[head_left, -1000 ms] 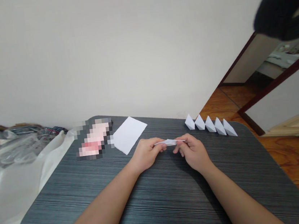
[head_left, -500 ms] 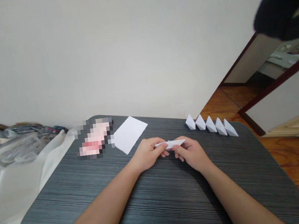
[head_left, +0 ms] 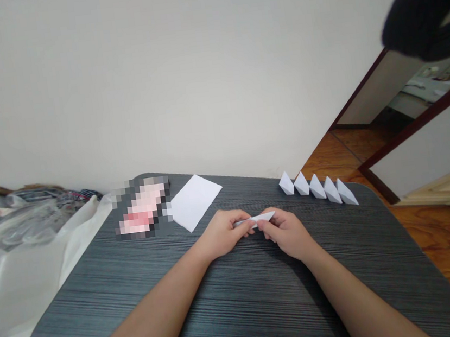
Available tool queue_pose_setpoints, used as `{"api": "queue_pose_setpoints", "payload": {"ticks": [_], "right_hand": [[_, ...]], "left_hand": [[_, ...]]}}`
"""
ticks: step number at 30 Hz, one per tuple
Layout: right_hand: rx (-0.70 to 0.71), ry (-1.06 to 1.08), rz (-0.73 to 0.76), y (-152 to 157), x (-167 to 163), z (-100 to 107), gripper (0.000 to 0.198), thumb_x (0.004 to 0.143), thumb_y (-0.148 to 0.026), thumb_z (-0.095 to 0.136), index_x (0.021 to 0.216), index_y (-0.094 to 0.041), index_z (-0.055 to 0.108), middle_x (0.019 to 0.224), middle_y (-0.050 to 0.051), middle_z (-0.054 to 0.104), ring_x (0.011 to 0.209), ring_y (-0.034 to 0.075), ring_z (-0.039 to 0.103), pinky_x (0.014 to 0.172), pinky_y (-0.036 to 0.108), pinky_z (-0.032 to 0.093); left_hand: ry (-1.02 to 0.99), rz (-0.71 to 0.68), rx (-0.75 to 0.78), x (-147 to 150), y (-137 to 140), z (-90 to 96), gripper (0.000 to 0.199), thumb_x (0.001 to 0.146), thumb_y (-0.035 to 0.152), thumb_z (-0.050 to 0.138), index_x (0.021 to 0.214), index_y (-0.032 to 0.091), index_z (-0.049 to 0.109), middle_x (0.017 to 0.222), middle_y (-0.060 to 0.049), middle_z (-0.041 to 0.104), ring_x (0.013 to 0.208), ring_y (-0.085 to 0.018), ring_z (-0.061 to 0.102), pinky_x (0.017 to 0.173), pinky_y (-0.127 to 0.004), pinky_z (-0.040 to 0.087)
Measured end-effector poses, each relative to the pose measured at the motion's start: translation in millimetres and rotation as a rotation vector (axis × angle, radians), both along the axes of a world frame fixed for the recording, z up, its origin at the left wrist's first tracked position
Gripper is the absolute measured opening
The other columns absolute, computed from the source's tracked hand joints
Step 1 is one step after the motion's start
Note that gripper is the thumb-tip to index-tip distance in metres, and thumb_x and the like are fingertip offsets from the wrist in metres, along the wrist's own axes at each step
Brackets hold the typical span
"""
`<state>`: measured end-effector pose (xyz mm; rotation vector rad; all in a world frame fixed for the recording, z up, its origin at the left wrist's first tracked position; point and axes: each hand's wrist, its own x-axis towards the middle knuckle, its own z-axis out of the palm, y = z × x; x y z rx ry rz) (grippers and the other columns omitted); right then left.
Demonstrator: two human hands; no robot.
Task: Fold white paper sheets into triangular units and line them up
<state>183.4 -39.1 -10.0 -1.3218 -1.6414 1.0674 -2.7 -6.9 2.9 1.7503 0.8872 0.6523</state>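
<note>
i see no box, tray or other container on the table [head_left: 242, 308]; everything lies straight on its dark striped top.

both forearms come up from the near edge and meet a little beyond the middle of the table, toward the far edge. the left hand [head_left: 222, 235] sits knuckles up, fingers curled in, its thumb and forefinger pinched on the left end of a small folded white paper piece [head_left: 258, 219]. the right hand [head_left: 288, 232] mirrors it, fingers bent, pinching the right part of the same piece, whose pointed tip sticks out above the fingers. the two hands are nearly touching, and the paper is held between them just above the table top; i cannot tell whether its underside touches the surface.

behind the left hand, near the far edge, a flat white sheet of paper [head_left: 195, 201] lies at an angle. just to its left is a blurred pink patch [head_left: 142, 209] that i cannot make out. at the far right corner a row of five folded paper triangles [head_left: 317, 186] stands upright, side by side and touching, well apart from the hands.

off the left edge lie white cloth and a heap of plastic-wrapped things [head_left: 18, 221].
</note>
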Motion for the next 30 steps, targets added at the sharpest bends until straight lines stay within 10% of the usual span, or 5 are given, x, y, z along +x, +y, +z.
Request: {"api": "queue_pose_setpoints", "payload": {"ticks": [30], "right_hand": [[-0.049,-0.086,0.013,-1.3,1.8,0.9,0.026,0.086,-0.033,0.049,0.066,-0.017,0.055,0.050,-0.003,0.054,0.045,0.010,0.049,0.048,0.022,0.038]], "left_hand": [[0.127,-0.075,0.005,-0.6,-1.0,7.1,0.026,0.083,0.034,0.048,0.076,0.014,0.063,0.069,-0.002,0.067,0.058,-0.011,0.057,0.054,-0.019,0.039]]}}
